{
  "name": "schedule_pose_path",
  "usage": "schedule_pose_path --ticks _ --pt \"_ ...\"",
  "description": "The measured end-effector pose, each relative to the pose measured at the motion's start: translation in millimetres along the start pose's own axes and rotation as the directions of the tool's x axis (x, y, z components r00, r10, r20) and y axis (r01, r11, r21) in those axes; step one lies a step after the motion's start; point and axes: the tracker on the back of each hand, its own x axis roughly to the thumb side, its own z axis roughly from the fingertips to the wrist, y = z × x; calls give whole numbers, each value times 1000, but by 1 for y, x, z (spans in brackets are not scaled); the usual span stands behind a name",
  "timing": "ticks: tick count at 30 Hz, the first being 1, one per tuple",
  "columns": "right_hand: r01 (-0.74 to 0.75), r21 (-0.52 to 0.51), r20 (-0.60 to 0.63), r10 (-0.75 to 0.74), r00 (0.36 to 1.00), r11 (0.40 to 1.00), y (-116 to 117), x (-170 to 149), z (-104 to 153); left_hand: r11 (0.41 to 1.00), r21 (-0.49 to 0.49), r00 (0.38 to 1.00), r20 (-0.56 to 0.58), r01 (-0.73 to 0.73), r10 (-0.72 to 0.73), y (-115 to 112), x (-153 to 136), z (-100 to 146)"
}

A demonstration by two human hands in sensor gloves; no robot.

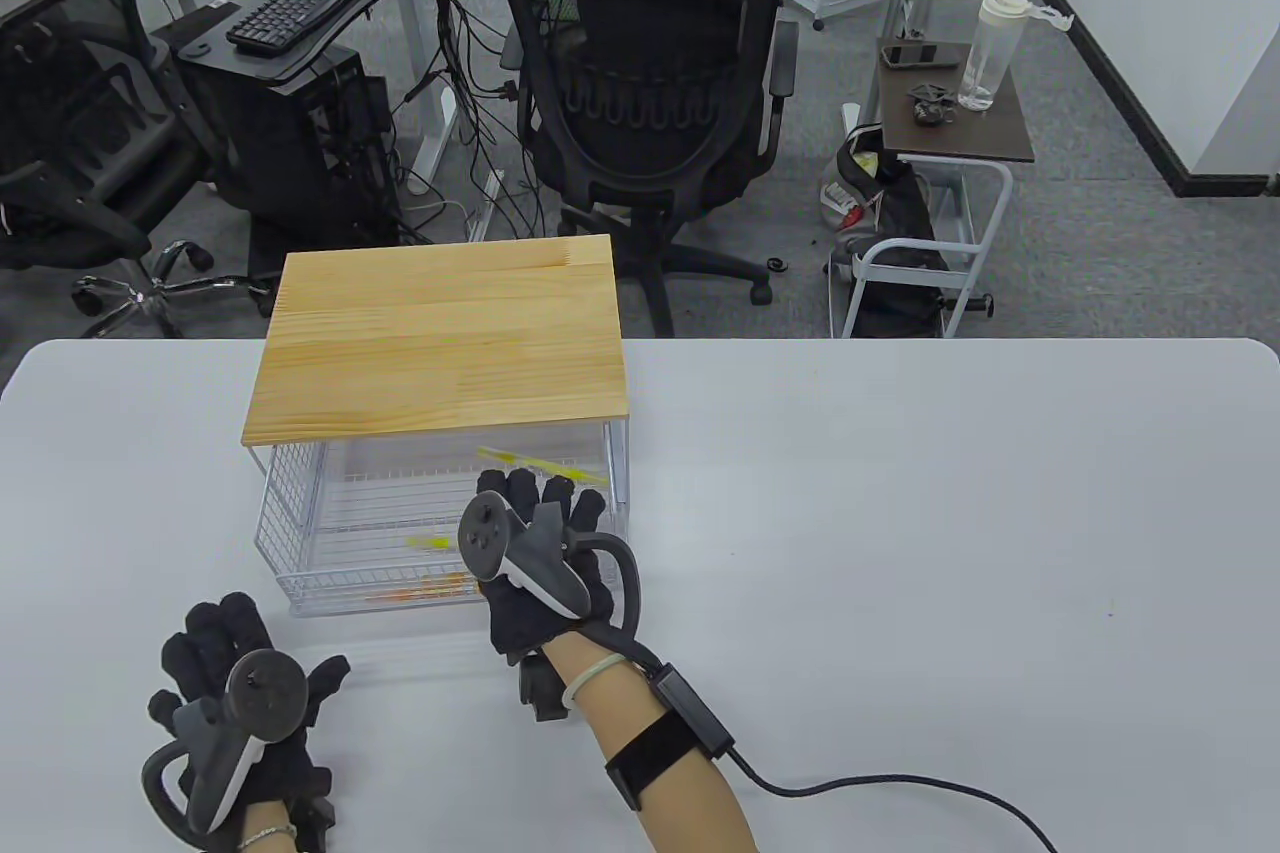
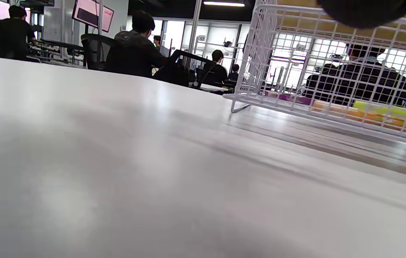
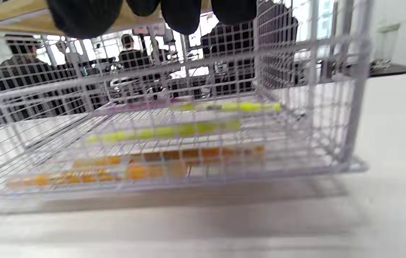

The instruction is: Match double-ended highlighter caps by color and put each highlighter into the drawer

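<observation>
A white wire drawer (image 1: 292,533) stands pulled out from under a wooden top (image 1: 440,343). Inside lie yellow highlighters (image 1: 540,465) and an orange highlighter (image 1: 430,585). The right wrist view shows yellow (image 3: 246,106), orange (image 3: 196,153) and purple (image 3: 142,104) highlighters behind the mesh front (image 3: 353,107). My right hand (image 1: 540,498) is at the drawer's front right, its straight fingers (image 3: 181,14) reaching over the front rim and holding nothing I can see. My left hand (image 1: 230,638) lies flat on the table, fingers spread, left of and nearer than the drawer (image 2: 256,53).
The white table (image 1: 900,513) stretches wide to the right of the drawer. A cable (image 1: 880,783) trails from my right forearm across the near edge. Beyond the table stand a black office chair (image 1: 650,93) and a small side cart (image 1: 950,123).
</observation>
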Motion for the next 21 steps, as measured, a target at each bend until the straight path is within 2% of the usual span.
schedule_pose_path --ticks 3,6,9,15,21 --pt "-107 -17 14 108 994 994 15 6 -2 1000 -10 1000 8 -19 19 0 2 -3" --pt "-211 -143 -6 213 977 967 30 12 -4 1000 -3 1000 25 10 -10 -1 7 -1" --pt "-289 -219 -38 288 957 932 36 15 -2 1000 -7 999 33 29 -29 -3 10 -1" --pt "-333 -297 -79 324 943 895 39 15 -1 998 -50 999 32 36 -34 -8 11 -1" --pt "-348 -293 -100 334 937 891 41 18 -12 999 -51 999 28 -14 16 -7 8 1"
